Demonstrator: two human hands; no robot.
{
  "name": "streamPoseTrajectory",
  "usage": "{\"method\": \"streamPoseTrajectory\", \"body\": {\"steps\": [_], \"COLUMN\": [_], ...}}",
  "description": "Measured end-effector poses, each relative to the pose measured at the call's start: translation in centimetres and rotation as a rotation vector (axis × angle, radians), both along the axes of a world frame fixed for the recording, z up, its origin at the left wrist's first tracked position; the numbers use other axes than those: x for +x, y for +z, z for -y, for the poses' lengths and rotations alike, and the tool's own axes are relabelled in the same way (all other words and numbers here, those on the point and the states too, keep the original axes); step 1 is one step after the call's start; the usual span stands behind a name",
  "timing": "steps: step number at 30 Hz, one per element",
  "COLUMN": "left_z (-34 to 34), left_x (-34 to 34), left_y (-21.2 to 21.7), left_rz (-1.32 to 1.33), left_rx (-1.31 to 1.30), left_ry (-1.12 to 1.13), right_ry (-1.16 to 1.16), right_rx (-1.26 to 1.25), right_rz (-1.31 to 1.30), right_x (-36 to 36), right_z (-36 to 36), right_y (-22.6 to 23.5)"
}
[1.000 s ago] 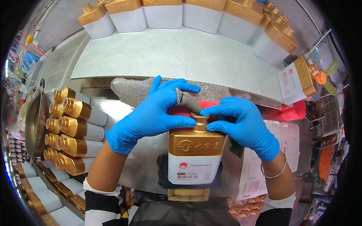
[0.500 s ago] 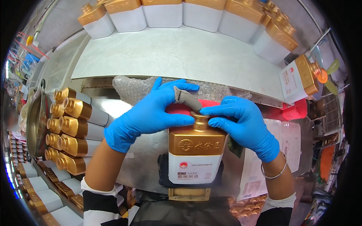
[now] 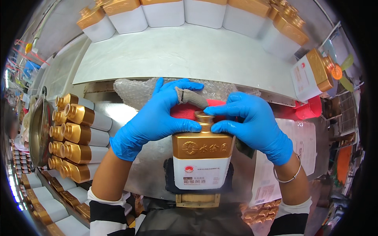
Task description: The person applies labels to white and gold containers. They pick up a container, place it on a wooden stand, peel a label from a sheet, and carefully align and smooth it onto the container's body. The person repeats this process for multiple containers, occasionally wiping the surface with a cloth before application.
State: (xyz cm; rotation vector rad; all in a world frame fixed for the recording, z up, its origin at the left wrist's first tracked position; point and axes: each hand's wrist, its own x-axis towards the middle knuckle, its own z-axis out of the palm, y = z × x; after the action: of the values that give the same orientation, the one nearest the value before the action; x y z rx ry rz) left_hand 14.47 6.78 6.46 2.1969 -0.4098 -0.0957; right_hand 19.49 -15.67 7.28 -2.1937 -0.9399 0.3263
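Observation:
A bottle with a gold shoulder and white body [image 3: 202, 171] stands upright in front of me on a dark pad [image 3: 169, 177]. My left hand [image 3: 157, 114], blue-gloved with a grey cloth sleeve [image 3: 193, 98] over the index finger, holds the bottle around its neck, the thumb against the near left side. Blue-gloved too, my right hand [image 3: 252, 122] pinches the neck's right side, its index fingertip at the rim and its thumb just below. Red cloth [image 3: 183, 111] shows behind the neck, between the hands. Fingers partly hide the mouth.
Several similar bottles [image 3: 88, 135] lie stacked at left, necks toward a metal pan [image 3: 37, 133]. More bottles [image 3: 165, 15] line the far side of a pale board [image 3: 177, 55]. Bubble wrap [image 3: 132, 92] lies beyond my hands. A red container [image 3: 309, 110] and plastic-wrapped sheets [image 3: 303, 141] are at right.
My right thumb and index finger have shifted slightly left and down around the neck, uncovering more of the rim. Both hands stay on the bottle.

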Motion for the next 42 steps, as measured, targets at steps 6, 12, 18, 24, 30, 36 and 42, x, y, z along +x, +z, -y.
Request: {"method": "streamPoseTrajectory", "body": {"steps": [6,12,18,24,30,36,42], "left_z": [-0.4,-0.3,0.3,0.2,-0.6,0.0,3.2], "left_x": [0.6,0.9,0.7,0.9,-0.4,-2.8,-2.8], "left_y": [-0.7,0.0,-0.3,-0.2,-0.1,1.0,3.9], "left_rz": [-0.088,-0.124,-0.227,-0.286,0.05,0.331,0.424], "left_rx": [-0.028,-0.005,-0.158,-0.196,0.088,0.411,0.789], "left_ry": [-0.009,-0.093,-0.035,-0.044,-0.028,-0.095,-0.152], "right_ry": [0.083,0.055,0.057,0.032,-0.013,-0.113,-0.137], "right_rx": [0.068,0.171,0.159,0.195,0.196,0.387,0.37], "right_rz": [0.278,0.26,0.471,0.49,0.341,0.18,0.163], "right_x": [1.3,1.0,1.0,0.9,0.6,-0.6,-0.7], "right_z": [0.4,1.1,0.5,0.5,0.9,1.0,1.0], "right_y": [-1.7,-2.4,-3.2,-3.7,-3.0,-3.9,-4.0]}}
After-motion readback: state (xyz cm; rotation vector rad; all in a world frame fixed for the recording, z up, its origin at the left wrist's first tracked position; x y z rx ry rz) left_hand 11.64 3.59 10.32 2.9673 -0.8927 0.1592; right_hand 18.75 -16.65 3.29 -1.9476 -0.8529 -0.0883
